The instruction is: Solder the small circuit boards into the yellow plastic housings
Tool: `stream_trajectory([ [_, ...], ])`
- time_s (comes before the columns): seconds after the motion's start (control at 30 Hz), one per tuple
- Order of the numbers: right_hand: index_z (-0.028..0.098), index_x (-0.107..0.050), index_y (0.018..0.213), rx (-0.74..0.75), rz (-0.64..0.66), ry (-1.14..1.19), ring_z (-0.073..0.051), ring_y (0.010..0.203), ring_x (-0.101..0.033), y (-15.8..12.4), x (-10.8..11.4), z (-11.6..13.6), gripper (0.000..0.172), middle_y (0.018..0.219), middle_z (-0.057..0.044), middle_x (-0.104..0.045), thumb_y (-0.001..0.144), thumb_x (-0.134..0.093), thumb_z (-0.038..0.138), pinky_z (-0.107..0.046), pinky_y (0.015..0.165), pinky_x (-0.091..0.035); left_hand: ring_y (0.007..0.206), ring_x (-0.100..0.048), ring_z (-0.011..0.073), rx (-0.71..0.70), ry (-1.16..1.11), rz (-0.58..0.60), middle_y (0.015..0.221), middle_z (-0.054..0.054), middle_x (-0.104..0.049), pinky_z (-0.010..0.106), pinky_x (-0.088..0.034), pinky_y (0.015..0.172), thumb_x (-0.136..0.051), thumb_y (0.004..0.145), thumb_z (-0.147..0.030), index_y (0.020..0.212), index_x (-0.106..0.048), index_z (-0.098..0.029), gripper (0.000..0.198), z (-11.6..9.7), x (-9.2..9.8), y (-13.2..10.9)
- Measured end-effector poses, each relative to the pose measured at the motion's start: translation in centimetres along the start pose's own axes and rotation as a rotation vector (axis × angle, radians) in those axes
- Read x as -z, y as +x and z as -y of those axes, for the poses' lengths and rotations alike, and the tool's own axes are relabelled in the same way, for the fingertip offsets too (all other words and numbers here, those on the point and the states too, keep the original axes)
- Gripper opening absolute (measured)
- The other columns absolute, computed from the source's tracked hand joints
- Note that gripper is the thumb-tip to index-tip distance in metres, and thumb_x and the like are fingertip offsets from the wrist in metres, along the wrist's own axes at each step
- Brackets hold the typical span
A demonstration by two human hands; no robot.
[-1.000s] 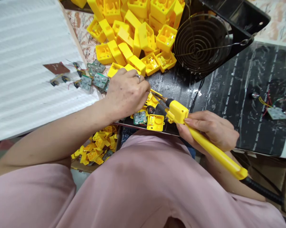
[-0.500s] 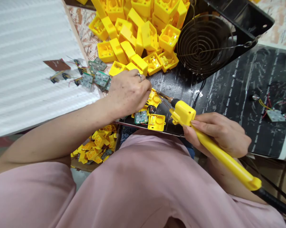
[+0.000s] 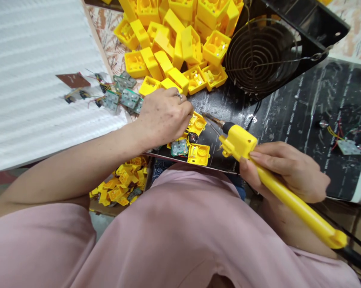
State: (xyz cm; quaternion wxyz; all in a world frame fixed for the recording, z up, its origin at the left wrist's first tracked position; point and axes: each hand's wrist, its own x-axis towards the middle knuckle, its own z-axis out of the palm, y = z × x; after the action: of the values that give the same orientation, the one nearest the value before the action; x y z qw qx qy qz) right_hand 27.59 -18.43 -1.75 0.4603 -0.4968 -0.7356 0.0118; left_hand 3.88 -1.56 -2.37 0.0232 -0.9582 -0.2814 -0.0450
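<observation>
My right hand is wrapped round a yellow soldering iron, whose dark tip points up-left over the black mat. My left hand, a ring on one finger, is closed over a small yellow plastic housing at the mat's near edge. What its fingertips pinch is hidden. Just below that hand lie a green circuit board, a small dark round part and another open yellow housing.
A heap of yellow housings fills the top centre beside a black wire-spiral iron stand. Green boards with wires lie by a white corrugated sheet. More yellow parts sit below the table edge. Another wired board lies far right.
The soldering iron and my right hand have drawn back to the right, its tip now clear of the housing. My left hand has stayed on the housing.
</observation>
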Motion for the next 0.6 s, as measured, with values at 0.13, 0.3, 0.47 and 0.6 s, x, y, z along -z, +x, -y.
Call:
stream_trajectory([
  [0.13, 0.022, -0.070, 0.098, 0.017, 0.022, 0.021, -0.014, 0.064, -0.073, -0.1, -0.5, -0.1, 0.026, 0.082, 0.002, -0.077, 0.085, -0.092, 0.018, -0.024, 0.053, -0.060, 0.090, -0.068, 0.0253, -0.008, 0.040, 0.018, 0.079, 0.008, -0.070, 0.040, -0.047, 0.069, -0.041, 0.106, -0.031, 0.090, -0.075, -0.022, 0.039, 0.0, 0.0, 0.0],
  [0.3, 0.024, -0.071, 0.099, -0.008, 0.003, 0.035, -0.015, 0.064, -0.074, -0.3, -0.7, -0.2, 0.026, 0.084, 0.001, -0.079, 0.085, -0.092, 0.017, -0.026, 0.053, -0.061, 0.086, -0.066, 0.0236, -0.038, 0.157, 0.053, 0.080, 0.008, -0.072, 0.040, -0.045, 0.067, -0.039, 0.107, -0.032, 0.090, -0.074, -0.020, 0.041, -0.2, 0.2, 0.3],
  [0.47, 0.029, -0.073, 0.126, -0.035, -0.083, 0.071, -0.018, 0.072, -0.078, -1.3, -0.8, -0.8, 0.049, 0.094, 0.002, -0.083, 0.083, -0.090, 0.013, -0.029, 0.058, -0.067, 0.086, -0.067, 0.0250, -0.045, 0.149, 0.036, 0.077, 0.009, -0.071, 0.041, -0.047, 0.067, -0.038, 0.107, -0.029, 0.089, -0.074, -0.020, 0.041, -0.2, 0.2, 0.2],
  [0.6, 0.033, -0.071, 0.137, -0.055, -0.065, 0.085, -0.020, 0.075, -0.080, -1.5, -1.0, -0.6, 0.057, 0.097, 0.002, -0.084, 0.086, -0.088, 0.013, -0.032, 0.061, -0.069, 0.090, -0.070, 0.0257, -0.007, 0.025, -0.028, 0.078, 0.008, -0.071, 0.039, -0.047, 0.068, -0.045, 0.105, -0.028, 0.089, -0.073, -0.021, 0.033, 0.0, -0.1, -0.2],
])
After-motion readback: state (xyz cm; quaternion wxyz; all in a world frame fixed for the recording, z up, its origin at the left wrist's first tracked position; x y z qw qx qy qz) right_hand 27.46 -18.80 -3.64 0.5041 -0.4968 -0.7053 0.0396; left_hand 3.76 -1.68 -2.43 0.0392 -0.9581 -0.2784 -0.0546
